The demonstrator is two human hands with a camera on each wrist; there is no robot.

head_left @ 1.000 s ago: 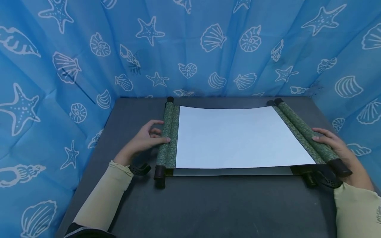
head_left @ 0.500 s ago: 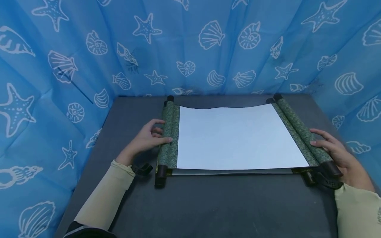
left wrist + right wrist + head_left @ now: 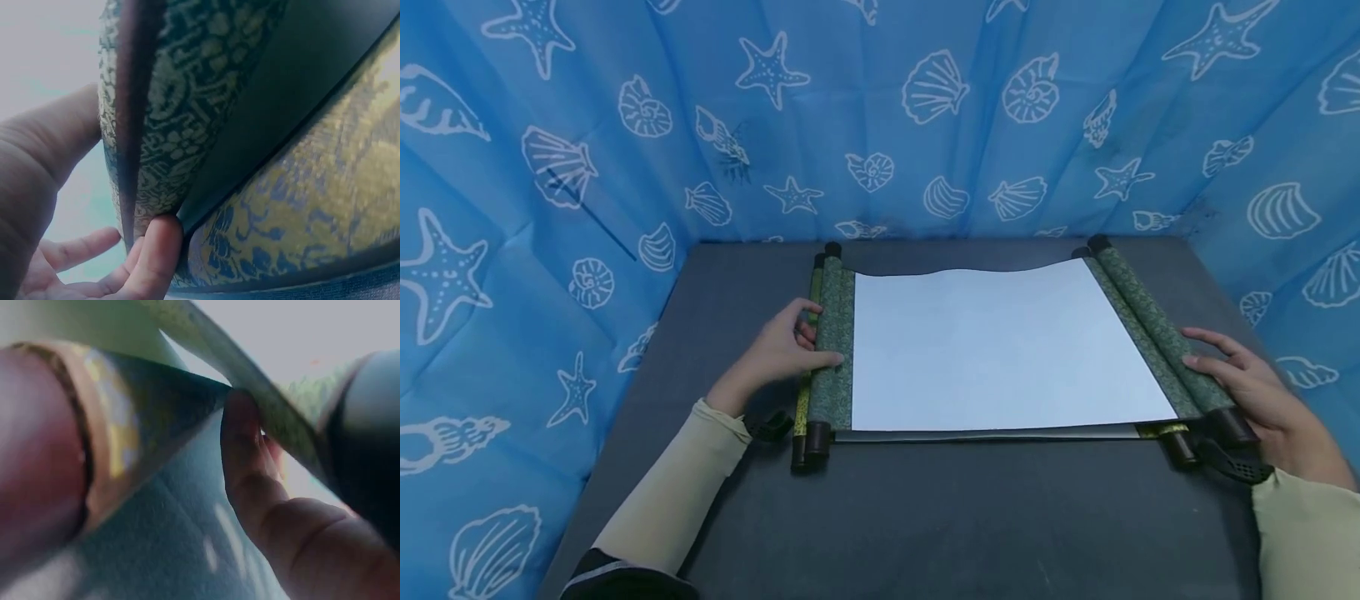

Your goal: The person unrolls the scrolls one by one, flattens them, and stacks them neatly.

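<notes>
A scroll with a blank white sheet (image 3: pixel 1000 350) lies partly unrolled between green patterned rolls with dark end knobs. My left hand (image 3: pixel 775 358) pinches the left roll (image 3: pixel 829 396), thumb on top and fingertips at its outer side. At the right, my right hand (image 3: pixel 1262 387) holds the right roll (image 3: pixel 1150 321) by its outer side. Beneath the scroll, a yellow patterned roller (image 3: pixel 802 417) shows at the left and a dark knob (image 3: pixel 1180 448) at the right. The left wrist view shows a gap between the green brocade (image 3: pixel 181 125) and a gold-patterned surface (image 3: pixel 300 206).
The scroll is over a dark grey table (image 3: pixel 970 525). Blue curtains (image 3: pixel 865 108) with white shell and starfish prints stand behind it and at both sides.
The right roll and right hand moved inward, then nearly stopped. My left hand shifted the left roll slightly rightward, uncovering more of the yellow roller beneath. The sheet's far edge became wavier.
</notes>
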